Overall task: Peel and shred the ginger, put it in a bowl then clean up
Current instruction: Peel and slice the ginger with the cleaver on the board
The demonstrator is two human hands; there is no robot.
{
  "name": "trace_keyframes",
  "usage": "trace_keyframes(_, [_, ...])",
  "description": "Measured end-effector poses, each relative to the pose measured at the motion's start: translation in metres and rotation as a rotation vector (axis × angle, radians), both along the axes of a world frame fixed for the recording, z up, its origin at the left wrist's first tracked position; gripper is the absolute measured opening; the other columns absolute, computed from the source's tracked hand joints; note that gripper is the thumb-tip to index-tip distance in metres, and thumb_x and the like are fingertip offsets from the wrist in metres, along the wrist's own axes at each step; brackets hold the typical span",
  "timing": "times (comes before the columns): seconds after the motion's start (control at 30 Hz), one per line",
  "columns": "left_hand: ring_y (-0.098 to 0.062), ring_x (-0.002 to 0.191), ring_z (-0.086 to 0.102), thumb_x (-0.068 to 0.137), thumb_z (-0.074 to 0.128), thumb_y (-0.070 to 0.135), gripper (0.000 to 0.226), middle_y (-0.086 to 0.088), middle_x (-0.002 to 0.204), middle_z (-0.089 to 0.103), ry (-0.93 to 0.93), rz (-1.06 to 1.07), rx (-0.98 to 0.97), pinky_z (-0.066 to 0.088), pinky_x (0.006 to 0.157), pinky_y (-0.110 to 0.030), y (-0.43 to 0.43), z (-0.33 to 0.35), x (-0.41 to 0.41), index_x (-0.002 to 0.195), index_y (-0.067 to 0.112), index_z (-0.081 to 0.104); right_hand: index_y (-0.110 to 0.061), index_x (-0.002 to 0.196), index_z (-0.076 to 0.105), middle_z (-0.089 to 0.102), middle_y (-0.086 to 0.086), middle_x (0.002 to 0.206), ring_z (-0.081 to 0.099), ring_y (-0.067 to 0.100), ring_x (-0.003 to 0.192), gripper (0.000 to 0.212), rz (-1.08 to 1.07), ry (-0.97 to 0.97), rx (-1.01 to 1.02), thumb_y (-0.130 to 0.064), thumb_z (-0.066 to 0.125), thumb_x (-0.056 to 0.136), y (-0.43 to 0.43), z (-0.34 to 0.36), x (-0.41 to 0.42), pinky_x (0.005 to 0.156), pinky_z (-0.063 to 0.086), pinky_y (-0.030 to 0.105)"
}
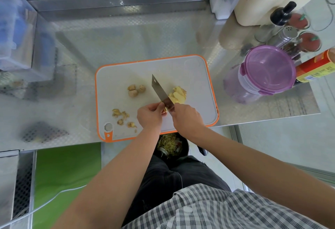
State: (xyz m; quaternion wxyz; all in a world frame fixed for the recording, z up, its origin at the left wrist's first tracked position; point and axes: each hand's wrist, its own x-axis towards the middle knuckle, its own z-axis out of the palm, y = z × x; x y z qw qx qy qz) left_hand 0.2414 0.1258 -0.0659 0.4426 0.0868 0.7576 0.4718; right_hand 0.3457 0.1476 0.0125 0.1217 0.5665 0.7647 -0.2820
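Note:
A white cutting board with an orange rim lies on the steel counter. My right hand grips a cleaver whose blade points away over the board. My left hand pinches a small ginger piece against the blade's heel. Pale peeled ginger slices lie just right of the blade. Three unpeeled ginger knobs sit left of it. Peel scraps are scattered at the board's near left corner.
A purple lidded container stands right of the board, with bottles, a shaker and a red tin behind it. Below the counter edge a dark bin holds scraps. A clear box sits far left.

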Motion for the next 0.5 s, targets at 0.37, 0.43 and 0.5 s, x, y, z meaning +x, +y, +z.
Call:
trace_keyframes(0.37, [-0.012, 0.054, 0.067, 0.083, 0.071, 0.003, 0.009, -0.002, 0.068, 0.069, 0.069, 0.009, 0.013, 0.060, 0.067, -0.036, -0.002, 0.004, 0.005, 0.091, 0.001, 0.075, -0.006, 0.107, 0.051, 0.057, 0.011, 0.100, 0.053, 0.027, 0.084, 0.017, -0.015, 0.015, -0.010, -0.014, 0.039, 0.099, 0.001, -0.009, -0.002, 0.067, 0.035, 0.032])
trace_keyframes(0.43, [-0.017, 0.060, 0.070, 0.082, 0.072, 0.005, 0.006, 0.001, 0.066, 0.070, 0.097, -0.014, 0.009, 0.060, 0.072, -0.041, -0.002, 0.004, 0.006, 0.086, 0.006, 0.077, -0.006, 0.106, 0.051, 0.058, 0.012, 0.100, 0.056, 0.030, 0.089, 0.016, -0.036, 0.031, -0.016, -0.015, 0.039, 0.099, 0.003, -0.015, -0.006, 0.067, 0.035, 0.033])
trace_keyframes(0.5, [-0.019, 0.065, 0.071, 0.082, 0.072, 0.008, 0.006, 0.001, 0.066, 0.071, 0.108, -0.033, 0.007, 0.060, 0.074, -0.042, -0.003, 0.004, 0.006, 0.083, 0.010, 0.077, -0.007, 0.105, 0.050, 0.059, 0.012, 0.101, 0.058, 0.031, 0.090, 0.016, -0.050, 0.057, 0.010, -0.016, 0.039, 0.099, 0.001, -0.023, -0.010, 0.067, 0.035, 0.033])
